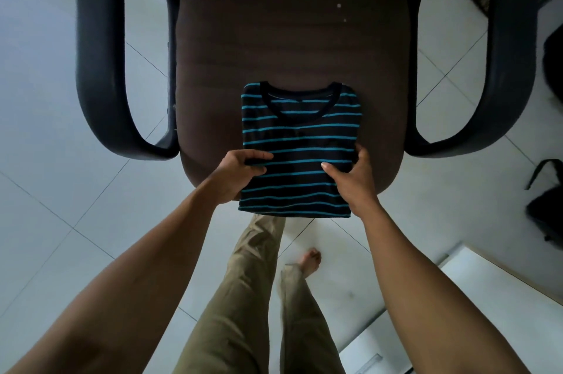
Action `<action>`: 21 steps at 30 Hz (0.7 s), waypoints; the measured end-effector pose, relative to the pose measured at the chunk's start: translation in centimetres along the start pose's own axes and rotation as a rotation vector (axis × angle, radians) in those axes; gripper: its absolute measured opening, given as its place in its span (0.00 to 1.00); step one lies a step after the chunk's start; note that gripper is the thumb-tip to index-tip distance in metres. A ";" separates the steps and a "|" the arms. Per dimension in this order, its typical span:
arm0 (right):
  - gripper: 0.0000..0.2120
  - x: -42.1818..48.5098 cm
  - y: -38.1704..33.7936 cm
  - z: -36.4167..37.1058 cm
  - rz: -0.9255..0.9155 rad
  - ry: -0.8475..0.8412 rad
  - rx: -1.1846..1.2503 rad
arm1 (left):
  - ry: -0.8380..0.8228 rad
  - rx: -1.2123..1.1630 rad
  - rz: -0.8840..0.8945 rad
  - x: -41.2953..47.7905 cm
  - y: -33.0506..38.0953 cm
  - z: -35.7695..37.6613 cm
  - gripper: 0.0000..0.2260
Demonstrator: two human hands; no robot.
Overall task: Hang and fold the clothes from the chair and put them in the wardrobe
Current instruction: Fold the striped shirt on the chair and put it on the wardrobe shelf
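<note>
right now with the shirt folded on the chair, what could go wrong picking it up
The left hand and right hand pinch only the near end of the folded striped shirt, so the collar end may sag and the fold could open on lifting. The shirt's near edge hangs past the front of the chair seat; a loose grip might let it slide to the floor.

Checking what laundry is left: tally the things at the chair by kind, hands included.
Folded striped T-shirt: 1
Brown chair: 1
Hands gripping the shirt: 2, left hand and right hand
Total: 4
</note>
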State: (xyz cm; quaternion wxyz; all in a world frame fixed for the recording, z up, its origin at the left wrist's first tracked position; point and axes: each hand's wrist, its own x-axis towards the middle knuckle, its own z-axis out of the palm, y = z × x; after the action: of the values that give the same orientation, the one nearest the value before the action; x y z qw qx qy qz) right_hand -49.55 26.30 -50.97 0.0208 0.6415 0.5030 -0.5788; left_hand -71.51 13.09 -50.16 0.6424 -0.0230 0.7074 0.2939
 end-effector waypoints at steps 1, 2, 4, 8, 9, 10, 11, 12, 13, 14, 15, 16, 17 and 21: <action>0.40 -0.3 0.0 -0.2 -0.015 0.010 0.030 | -0.002 -0.013 0.000 -0.2 0.3 -0.1 0.12; 0.41 -0.5 -0.1 -0.4 -0.027 0.018 0.063 | -0.004 -0.038 0.000 -0.4 0.6 -0.1 0.12; 0.43 -1.1 -0.6 -0.9 -0.043 0.021 0.122 | -0.018 -0.107 0.005 -1.0 1.1 -0.3 0.11; 0.36 -2.9 -2.5 -1.9 -0.118 0.032 0.164 | -0.019 -0.183 0.095 -3.0 2.8 0.0 0.13; 0.33 -3.4 -2.9 -2.2 -0.133 0.033 0.171 | -0.011 -0.179 0.121 -3.6 3.5 0.2 0.13; 0.29 -4.0 -3.4 -2.5 -0.145 0.031 0.177 | -0.010 -0.161 0.143 -4.3 4.2 0.3 0.13; 0.25 -4.6 -3.9 -2.9 -0.156 0.029 0.176 | -0.020 -0.132 0.161 -5.1 5.0 0.5 0.13; 0.21 -5.2 -4.2 -3.4 -0.166 0.026 0.172 | -0.032 -0.101 0.178 -5.8 5.8 0.7 0.14; 0.17 -5.9 -4.6 -4.0 -0.176 0.025 0.162 | -0.047 -0.063 0.193 -6.8 6.7 0.9 0.15; 0.14 -6.7 -4.9 -4.8 -0.183 0.027 0.163 | -0.063 -0.018 0.207 -7.7 7.5 1.2 0.15; 0.13 -7.7 -5.1 -5.6 -0.180 0.027 0.184 | -0.082 0.032 0.221 -8.8 8.3 1.7 0.16; 0.12 -8.8 -5.1 -6.4 -0.168 0.029 0.221 | -0.101 0.077 0.236 -9.7 8.9 2.2 0.17; 0.13 -9.9 -4.9 -7.2 -0.157 0.033 0.260 | -0.127 0.113 0.256 -10.7 9.5 2.8 0.18; 0.18 -15.3 -2.4 -10.0 -0.156 0.107 0.397 | -0.246 0.242 0.333 -13.7 10.2 5.8 0.20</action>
State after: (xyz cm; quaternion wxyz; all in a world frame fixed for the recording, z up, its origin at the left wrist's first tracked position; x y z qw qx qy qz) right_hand -41.25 24.03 -34.70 -0.1775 0.6222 0.4277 -0.6313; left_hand -68.11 19.36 -33.61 0.6645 0.2071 0.6479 0.3095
